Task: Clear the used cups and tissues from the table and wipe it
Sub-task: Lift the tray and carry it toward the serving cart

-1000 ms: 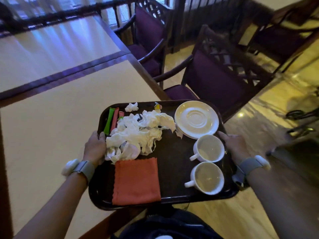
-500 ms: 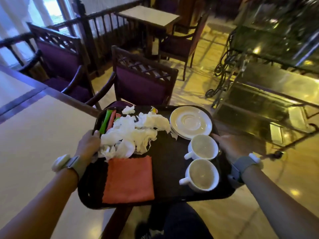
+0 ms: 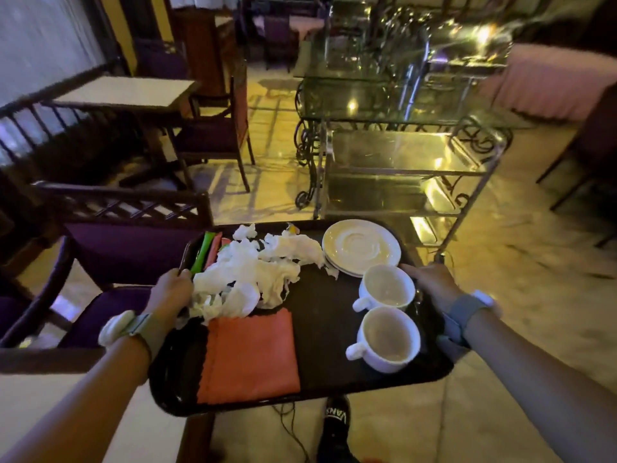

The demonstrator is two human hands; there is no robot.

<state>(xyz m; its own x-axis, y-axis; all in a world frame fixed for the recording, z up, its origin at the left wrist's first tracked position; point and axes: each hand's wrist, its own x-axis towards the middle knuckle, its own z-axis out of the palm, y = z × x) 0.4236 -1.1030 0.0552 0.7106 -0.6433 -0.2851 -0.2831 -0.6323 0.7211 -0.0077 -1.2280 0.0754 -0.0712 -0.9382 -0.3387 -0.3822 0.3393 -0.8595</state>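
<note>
Head view.

Tray [image 3: 329, 297]: dark, glossy, rectangular with rounded corners and a raised rim. It is held level in the air, its near left corner over the pale table [image 3: 66, 412].

Left hand [image 3: 171, 292]: clamped on the tray's left rim, thumb on top, just beside the tissues [image 3: 247, 279]. Right hand [image 3: 431, 281]: clamped on the right rim, just beside the far cup [image 3: 385, 288]. Each wrist carries a grey band with a white pod.

Contents:
- Tissues: white, crumpled, thin, in one loose heap across the far left half. A small separate wad lies at the far rim.
- Green stick [image 3: 202, 251] and pink stick [image 3: 213, 248]: slim packets side by side at the far left corner, partly under the heap.
- Orange cloth [image 3: 248, 359]: matte, folded to a square, scalloped left edge, flat in the near left. Its far edge touches the heap.
- Saucers [image 3: 360, 247]: cream, round, glazed, stacked at the far right corner. Count cannot be told.
- Far cup and near cup [image 3: 388, 339]: white, round, thick-walled, upright, handles pointing left, pale brown film inside. They stand one behind the other along the right side, rims close.

Surroundings: purple-cushioned dark wood chair [image 3: 127, 248] to the left of the tray; glass-shelved metal trolley [image 3: 400, 168] beyond it, with scrolled legs; black shoe [image 3: 337, 419] on the polished floor below.
</note>
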